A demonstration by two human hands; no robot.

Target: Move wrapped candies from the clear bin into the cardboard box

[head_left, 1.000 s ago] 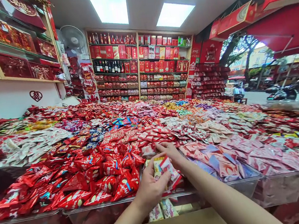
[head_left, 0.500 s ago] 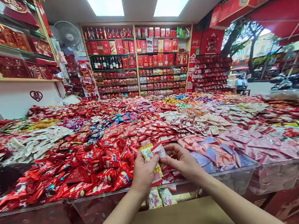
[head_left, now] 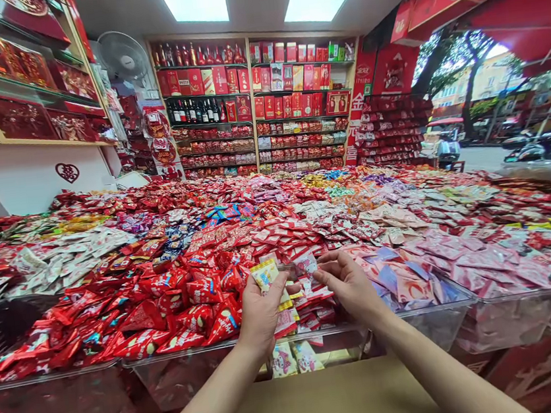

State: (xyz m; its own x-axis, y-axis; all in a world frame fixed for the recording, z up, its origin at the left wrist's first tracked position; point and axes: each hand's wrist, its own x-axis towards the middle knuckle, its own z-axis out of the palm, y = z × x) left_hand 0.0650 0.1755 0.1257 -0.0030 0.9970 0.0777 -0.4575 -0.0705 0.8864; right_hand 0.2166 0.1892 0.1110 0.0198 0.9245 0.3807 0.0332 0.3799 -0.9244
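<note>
My left hand (head_left: 261, 311) is closed on a small yellow-and-white candy packet (head_left: 265, 276), thumb across its front. To its right, my right hand (head_left: 348, 283) pinches a white-and-pink candy packet (head_left: 306, 266) between thumb and fingers. A gap separates the two hands. Both are just above the front edge of a bin, over more small pink-and-red packets (head_left: 312, 308). Beneath the edge, pale packets with a pink cartoon figure (head_left: 284, 359) show between my forearms.
Shiny red candy packets (head_left: 168, 311) heap up to the left. Pink and lilac packets (head_left: 403, 278) lie in a clear bin (head_left: 432, 321) to the right. A brown cardboard surface (head_left: 328, 403) is below my wrists. Shelves of bottles and boxes (head_left: 206, 85) line the back wall.
My hands have drawn apart. The white-and-pink packet, earlier touched by both hands, has moved right with my right hand. The yellow-and-white packet stays in my left.
</note>
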